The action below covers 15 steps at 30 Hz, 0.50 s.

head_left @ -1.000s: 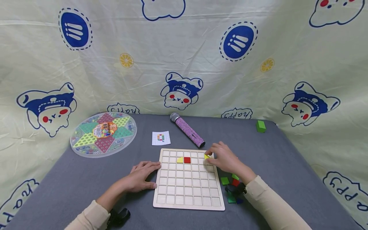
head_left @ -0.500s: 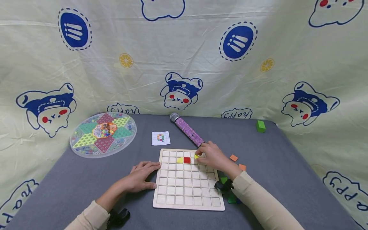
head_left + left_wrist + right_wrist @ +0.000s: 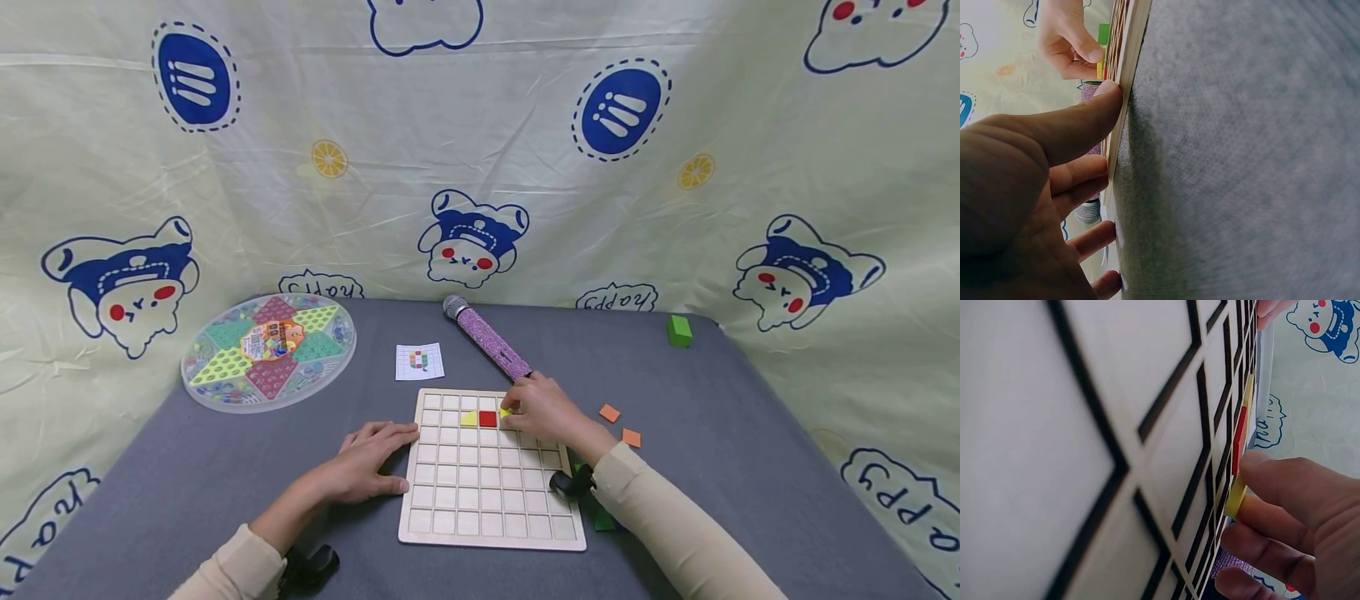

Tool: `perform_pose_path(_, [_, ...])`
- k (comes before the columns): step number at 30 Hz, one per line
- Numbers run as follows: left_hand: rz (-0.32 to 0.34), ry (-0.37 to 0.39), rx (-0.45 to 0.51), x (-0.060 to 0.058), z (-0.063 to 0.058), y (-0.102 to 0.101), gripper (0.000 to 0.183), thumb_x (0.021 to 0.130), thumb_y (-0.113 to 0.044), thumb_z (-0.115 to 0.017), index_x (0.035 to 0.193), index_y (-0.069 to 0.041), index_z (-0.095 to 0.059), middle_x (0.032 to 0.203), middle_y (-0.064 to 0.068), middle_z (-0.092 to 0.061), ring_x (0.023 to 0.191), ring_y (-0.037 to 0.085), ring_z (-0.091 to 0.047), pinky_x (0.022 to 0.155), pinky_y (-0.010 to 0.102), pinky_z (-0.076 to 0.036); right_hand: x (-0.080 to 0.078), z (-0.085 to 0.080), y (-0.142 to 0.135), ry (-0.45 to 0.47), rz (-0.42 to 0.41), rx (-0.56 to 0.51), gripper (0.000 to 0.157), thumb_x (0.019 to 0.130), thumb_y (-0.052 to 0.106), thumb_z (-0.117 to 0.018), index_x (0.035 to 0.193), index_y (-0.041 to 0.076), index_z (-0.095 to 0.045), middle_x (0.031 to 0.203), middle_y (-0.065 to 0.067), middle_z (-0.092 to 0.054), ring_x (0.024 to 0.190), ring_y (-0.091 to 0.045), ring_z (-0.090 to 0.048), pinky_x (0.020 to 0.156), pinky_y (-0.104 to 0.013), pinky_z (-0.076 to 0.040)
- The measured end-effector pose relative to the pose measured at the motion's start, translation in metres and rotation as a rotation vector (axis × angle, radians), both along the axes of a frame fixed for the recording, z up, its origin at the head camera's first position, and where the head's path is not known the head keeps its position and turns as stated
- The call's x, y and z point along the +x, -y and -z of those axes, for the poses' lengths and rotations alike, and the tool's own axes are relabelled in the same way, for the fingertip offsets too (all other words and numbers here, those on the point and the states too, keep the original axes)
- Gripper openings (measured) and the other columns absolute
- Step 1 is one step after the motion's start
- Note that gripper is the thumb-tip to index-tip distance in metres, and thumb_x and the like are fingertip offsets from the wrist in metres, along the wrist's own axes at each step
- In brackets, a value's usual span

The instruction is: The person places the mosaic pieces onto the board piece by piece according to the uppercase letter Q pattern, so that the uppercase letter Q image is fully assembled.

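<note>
A light wooden grid board (image 3: 489, 500) lies on the grey table. In its second row a yellow triangular tile (image 3: 468, 418) sits beside a red square tile (image 3: 487, 419). My right hand (image 3: 551, 410) pinches another yellow tile (image 3: 1235, 497) between thumb and index finger, at the cell just right of the red one; part of this tile is hidden by the fingers. My left hand (image 3: 367, 462) rests at the board's left side, its fingers fairly straight and thumb and fingertips touching the edge.
Behind the board lie a glittery purple microphone (image 3: 491, 340) and a small pattern card (image 3: 420, 362). A round Chinese checkers board (image 3: 270, 352) is at the left. Orange tiles (image 3: 610, 413) and green tiles (image 3: 603, 521) lie right of the board, partly under the arm. A green block (image 3: 679, 331) stands far right.
My right hand has moved left along the board with the yellow tile, from the right end of the row to beside the red tile. The left hand has stayed still.
</note>
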<state>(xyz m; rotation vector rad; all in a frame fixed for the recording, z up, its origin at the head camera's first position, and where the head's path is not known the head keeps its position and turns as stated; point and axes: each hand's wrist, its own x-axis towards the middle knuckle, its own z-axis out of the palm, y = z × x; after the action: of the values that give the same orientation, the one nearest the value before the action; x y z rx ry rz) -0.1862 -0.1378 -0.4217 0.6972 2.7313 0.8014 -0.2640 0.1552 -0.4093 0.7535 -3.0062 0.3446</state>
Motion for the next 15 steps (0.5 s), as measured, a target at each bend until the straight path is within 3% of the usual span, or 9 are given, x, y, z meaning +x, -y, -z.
perform_pose_path(15, [0.002,-0.003,0.001,0.0003,-0.0013,0.0003,0.069,0.081,-0.033,-0.072,0.141,-0.011,-0.045,0.148,0.005,-0.041,0.134,0.034,-0.030,0.101,0.062,-0.021,0.0009,0.0005,-0.0013,-0.011,-0.059,-0.015,0.017,0.078,0.030,-0.076,0.090,0.017,-0.074,0.087,0.005,-0.064,0.081,-0.011,-0.044,0.073,-0.032,-0.034])
